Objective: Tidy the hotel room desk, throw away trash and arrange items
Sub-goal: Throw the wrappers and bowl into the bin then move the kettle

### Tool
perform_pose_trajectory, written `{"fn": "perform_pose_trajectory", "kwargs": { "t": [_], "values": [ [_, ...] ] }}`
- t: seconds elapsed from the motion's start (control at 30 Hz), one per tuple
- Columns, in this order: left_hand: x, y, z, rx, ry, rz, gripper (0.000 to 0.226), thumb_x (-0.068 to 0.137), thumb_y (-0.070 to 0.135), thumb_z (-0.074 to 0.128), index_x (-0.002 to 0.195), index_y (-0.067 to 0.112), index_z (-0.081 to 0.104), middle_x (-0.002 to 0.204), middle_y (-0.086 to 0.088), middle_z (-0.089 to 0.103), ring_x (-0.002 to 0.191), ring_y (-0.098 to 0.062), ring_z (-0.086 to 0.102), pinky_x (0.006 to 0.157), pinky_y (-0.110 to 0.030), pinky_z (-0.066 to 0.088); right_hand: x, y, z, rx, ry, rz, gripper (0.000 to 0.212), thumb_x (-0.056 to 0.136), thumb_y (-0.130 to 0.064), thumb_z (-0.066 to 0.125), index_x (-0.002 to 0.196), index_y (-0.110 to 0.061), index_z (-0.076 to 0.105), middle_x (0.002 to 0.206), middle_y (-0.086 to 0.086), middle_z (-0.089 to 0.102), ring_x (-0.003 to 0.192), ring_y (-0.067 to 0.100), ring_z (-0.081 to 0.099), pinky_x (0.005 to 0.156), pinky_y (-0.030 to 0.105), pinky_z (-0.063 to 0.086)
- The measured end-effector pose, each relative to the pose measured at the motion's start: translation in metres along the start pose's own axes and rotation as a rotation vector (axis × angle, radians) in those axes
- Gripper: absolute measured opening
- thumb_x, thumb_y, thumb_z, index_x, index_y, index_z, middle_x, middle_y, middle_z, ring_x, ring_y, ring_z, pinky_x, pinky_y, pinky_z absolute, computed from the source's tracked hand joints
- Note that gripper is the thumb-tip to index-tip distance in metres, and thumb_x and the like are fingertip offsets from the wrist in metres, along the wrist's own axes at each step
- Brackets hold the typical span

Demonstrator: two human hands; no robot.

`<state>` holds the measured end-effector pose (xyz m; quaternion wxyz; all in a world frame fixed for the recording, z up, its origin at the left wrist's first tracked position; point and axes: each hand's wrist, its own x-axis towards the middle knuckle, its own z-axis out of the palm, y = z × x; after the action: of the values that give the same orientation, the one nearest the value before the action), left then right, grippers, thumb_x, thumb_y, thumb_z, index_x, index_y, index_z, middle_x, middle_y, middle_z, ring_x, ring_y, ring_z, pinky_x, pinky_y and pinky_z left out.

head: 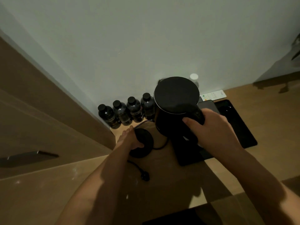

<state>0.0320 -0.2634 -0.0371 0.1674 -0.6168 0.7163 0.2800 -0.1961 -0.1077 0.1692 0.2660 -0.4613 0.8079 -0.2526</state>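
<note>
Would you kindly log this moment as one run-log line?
right hand: grips kettle handle, lifted | left hand: holds kettle base on desk | bottles: four at wall

My left hand (129, 138) and my right hand (211, 127) are both bare, with no gloves, rings or bands that I can see. My forearms are uncovered too: no sleeve reaches into view on either one, and no watch or bracelet sits at my wrists. Dim light leaves soft shadows across both arms.
</note>
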Motion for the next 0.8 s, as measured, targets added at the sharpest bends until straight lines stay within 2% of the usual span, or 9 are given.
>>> {"fn": "perform_pose_trajectory", "kwargs": {
  "t": [0.1, 0.33, 0.4, 0.5, 0.6, 0.73, 0.8],
  "values": [
    [0.003, 0.003, -0.005, 0.060, -0.039, -0.010, 0.100, 0.071, 0.046, 0.087, 0.148, 0.015, 0.031, 0.141, -0.010, 0.046, 0.127, -0.031, 0.049, 0.100, -0.045, 0.049, 0.002, 0.002, -0.002, 0.018, -0.001, 0.004, 0.027, 0.093, -0.048, 0.059, 0.090, -0.021, 0.055, 0.078, -0.004, 0.059, 0.072, 0.009, 0.059, 0.058, 0.025, 0.041],
    [0.006, 0.004, -0.014, 0.122, -0.077, -0.059, 0.090, 0.067, 0.049, 0.089, 0.138, 0.014, 0.047, 0.136, -0.008, 0.038, 0.120, -0.028, 0.045, 0.095, -0.040, 0.051, 0.008, 0.006, 0.004, 0.078, -0.032, 0.022, 0.028, 0.092, -0.050, 0.060, 0.094, -0.022, 0.056, 0.086, -0.003, 0.059, 0.079, 0.012, 0.059, 0.065, 0.030, 0.047],
    [0.002, 0.004, -0.017, 0.085, -0.084, -0.069, 0.096, 0.064, 0.047, 0.091, 0.140, 0.012, 0.044, 0.136, -0.009, 0.037, 0.118, -0.028, 0.047, 0.090, -0.037, 0.052, 0.009, 0.006, 0.005, 0.078, -0.037, 0.018, 0.029, 0.092, -0.050, 0.060, 0.093, -0.022, 0.055, 0.086, -0.003, 0.059, 0.079, 0.013, 0.059, 0.067, 0.031, 0.049],
    [-0.008, 0.005, -0.021, -0.010, -0.067, -0.068, 0.109, 0.065, 0.042, 0.091, 0.149, 0.009, 0.031, 0.146, -0.012, 0.028, 0.126, -0.032, 0.045, 0.088, -0.036, 0.052, 0.010, 0.006, 0.007, 0.047, -0.021, 0.006, 0.030, 0.091, -0.052, 0.059, 0.092, -0.023, 0.056, 0.085, -0.003, 0.060, 0.079, 0.013, 0.060, 0.071, 0.035, 0.052],
    [-0.026, 0.005, -0.030, -0.096, -0.029, -0.081, 0.114, 0.068, 0.038, 0.090, 0.153, 0.007, 0.021, 0.153, -0.013, 0.020, 0.132, -0.034, 0.041, 0.090, -0.035, 0.050, 0.010, 0.004, 0.007, 0.025, -0.015, -0.003, 0.028, 0.091, -0.053, 0.058, 0.092, -0.024, 0.057, 0.083, -0.004, 0.061, 0.077, 0.012, 0.061, 0.068, 0.033, 0.053],
    [-0.058, 0.008, -0.049, -0.191, -0.008, -0.118, 0.114, 0.066, 0.035, 0.091, 0.151, 0.007, 0.020, 0.141, -0.014, 0.043, 0.122, -0.033, 0.052, 0.094, -0.039, 0.054, 0.006, -0.004, 0.002, 0.041, -0.012, -0.012, 0.024, 0.094, -0.047, 0.058, 0.088, -0.024, 0.057, 0.076, -0.005, 0.061, 0.068, 0.009, 0.060, 0.056, 0.023, 0.042],
    [-0.076, 0.014, -0.060, -0.131, 0.007, -0.106, 0.111, 0.064, 0.040, 0.090, 0.148, 0.008, 0.024, 0.140, -0.014, 0.048, 0.123, -0.033, 0.052, 0.097, -0.043, 0.052, 0.003, -0.010, -0.002, 0.094, -0.033, 0.025, 0.024, 0.094, -0.046, 0.059, 0.087, -0.023, 0.058, 0.076, -0.003, 0.063, 0.066, 0.011, 0.061, 0.055, 0.025, 0.043]
  ]
}}
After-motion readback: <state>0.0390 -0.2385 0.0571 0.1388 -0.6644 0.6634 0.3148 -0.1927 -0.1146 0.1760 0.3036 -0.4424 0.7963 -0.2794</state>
